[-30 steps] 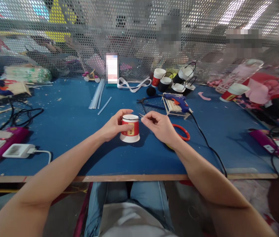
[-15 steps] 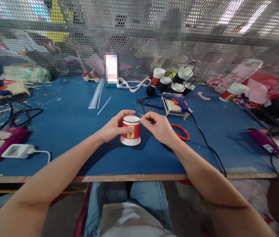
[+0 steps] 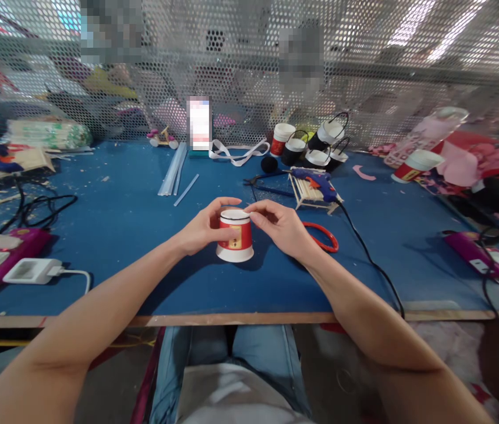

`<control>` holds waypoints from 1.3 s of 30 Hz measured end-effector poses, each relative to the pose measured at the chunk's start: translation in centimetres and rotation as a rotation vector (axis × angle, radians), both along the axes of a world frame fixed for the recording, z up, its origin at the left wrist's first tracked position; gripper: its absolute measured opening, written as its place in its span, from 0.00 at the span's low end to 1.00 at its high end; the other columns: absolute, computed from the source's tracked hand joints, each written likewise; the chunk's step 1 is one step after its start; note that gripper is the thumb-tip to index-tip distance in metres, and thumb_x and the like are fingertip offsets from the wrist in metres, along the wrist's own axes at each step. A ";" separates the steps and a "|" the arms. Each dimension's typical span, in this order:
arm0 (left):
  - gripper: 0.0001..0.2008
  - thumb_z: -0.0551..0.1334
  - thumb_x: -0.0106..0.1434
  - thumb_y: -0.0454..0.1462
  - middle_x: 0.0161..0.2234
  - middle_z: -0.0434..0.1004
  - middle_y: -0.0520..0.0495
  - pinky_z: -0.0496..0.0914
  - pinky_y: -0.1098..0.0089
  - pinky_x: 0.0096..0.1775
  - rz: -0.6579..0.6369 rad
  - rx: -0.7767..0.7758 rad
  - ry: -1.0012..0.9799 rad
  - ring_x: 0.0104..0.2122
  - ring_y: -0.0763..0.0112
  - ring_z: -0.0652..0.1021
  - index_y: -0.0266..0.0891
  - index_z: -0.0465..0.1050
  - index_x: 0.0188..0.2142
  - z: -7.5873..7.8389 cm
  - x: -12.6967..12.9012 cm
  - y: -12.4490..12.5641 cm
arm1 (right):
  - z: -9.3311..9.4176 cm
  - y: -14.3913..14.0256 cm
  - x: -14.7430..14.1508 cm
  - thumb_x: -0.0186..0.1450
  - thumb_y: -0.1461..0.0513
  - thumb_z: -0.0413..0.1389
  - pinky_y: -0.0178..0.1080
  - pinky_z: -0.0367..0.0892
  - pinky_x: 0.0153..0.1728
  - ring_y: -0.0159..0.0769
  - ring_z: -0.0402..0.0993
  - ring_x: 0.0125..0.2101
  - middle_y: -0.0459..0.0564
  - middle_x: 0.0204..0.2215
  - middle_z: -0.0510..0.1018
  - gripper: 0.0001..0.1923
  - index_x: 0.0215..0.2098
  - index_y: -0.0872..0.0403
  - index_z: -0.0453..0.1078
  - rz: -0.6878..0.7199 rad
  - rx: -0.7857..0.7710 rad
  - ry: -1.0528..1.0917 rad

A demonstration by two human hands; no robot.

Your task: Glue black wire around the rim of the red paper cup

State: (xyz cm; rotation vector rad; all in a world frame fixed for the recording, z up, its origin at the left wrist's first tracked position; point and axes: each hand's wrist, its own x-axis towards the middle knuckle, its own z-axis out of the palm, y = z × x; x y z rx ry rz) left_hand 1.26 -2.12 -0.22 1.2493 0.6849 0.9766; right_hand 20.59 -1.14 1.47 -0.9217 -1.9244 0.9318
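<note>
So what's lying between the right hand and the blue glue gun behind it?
In the head view, a red plastic ring lies flat on the blue tabletop, just beyond the right hand, before the blue glue gun.

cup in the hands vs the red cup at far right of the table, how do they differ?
Pose: the held cup stands upside down, wide rim on the blue table; the far-right cup lies tilted on its side.
Contact: the left hand wraps the held cup and the right hand touches its top; nothing touches the far-right cup.
The held cup has a dark band near its top; none shows on the other.
Shared: both red and white.
</note>
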 end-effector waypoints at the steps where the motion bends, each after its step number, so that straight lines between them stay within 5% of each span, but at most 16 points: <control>1: 0.30 0.68 0.46 0.32 0.42 0.72 0.46 0.68 0.64 0.43 -0.005 -0.002 -0.005 0.39 0.68 0.74 0.41 0.61 0.49 0.0 0.0 0.0 | 0.1 0.0 0.0 0.63 0.58 0.51 0.37 0.65 0.33 0.32 0.69 0.33 0.48 0.32 0.74 0.08 0.37 0.52 0.69 0.001 -0.006 -0.003; 7: 0.29 0.68 0.47 0.32 0.42 0.73 0.45 0.68 0.65 0.43 -0.048 -0.020 -0.039 0.39 0.68 0.75 0.41 0.62 0.49 0.3 0.1 -0.1 | 0.2 0.0 0.2 0.62 0.59 0.53 0.39 0.66 0.36 0.35 0.69 0.38 0.50 0.38 0.72 0.06 0.34 0.51 0.70 -0.017 0.103 -0.024; 14: 0.27 0.68 0.47 0.31 0.41 0.73 0.46 0.67 0.64 0.44 -0.037 -0.019 -0.065 0.39 0.68 0.74 0.41 0.63 0.47 0.0 0.2 0.0 | 0.1 0.2 0.1 0.65 0.62 0.48 0.42 0.65 0.44 0.36 0.68 0.44 0.51 0.42 0.70 0.08 0.38 0.50 0.68 0.116 0.151 -0.024; 20: 0.28 0.68 0.48 0.31 0.41 0.73 0.46 0.68 0.64 0.44 -0.031 -0.011 -0.032 0.39 0.68 0.74 0.40 0.62 0.48 -0.3 0.1 0.2 | -0.7 0.8 0.1 0.66 0.62 0.46 0.42 0.65 0.43 0.35 0.68 0.42 0.52 0.40 0.71 0.09 0.38 0.51 0.68 0.051 0.201 -0.070; 26: 0.28 0.68 0.48 0.32 0.43 0.72 0.44 0.67 0.62 0.46 -0.032 0.011 -0.032 0.41 0.67 0.74 0.40 0.62 0.48 -0.4 -0.1 0.3 | -0.2 0.3 0.2 0.66 0.58 0.46 0.36 0.65 0.30 0.30 0.68 0.28 0.50 0.37 0.74 0.12 0.42 0.53 0.67 -0.120 0.090 -0.017; 32: 0.28 0.68 0.49 0.33 0.43 0.72 0.45 0.68 0.64 0.44 -0.056 0.033 -0.014 0.41 0.67 0.74 0.41 0.61 0.49 -0.8 0.0 0.3 | -0.3 0.0 -0.3 0.62 0.58 0.52 0.35 0.64 0.32 0.31 0.68 0.34 0.50 0.38 0.73 0.07 0.35 0.53 0.69 0.060 0.022 0.056; 39: 0.21 0.66 0.52 0.36 0.43 0.72 0.44 0.69 0.67 0.43 -0.072 0.026 -0.060 0.40 0.69 0.74 0.39 0.66 0.46 -0.1 -0.1 0.0 | -0.9 0.8 -0.3 0.60 0.59 0.55 0.34 0.63 0.30 0.27 0.65 0.27 0.45 0.28 0.71 0.06 0.30 0.55 0.68 0.084 -0.131 0.216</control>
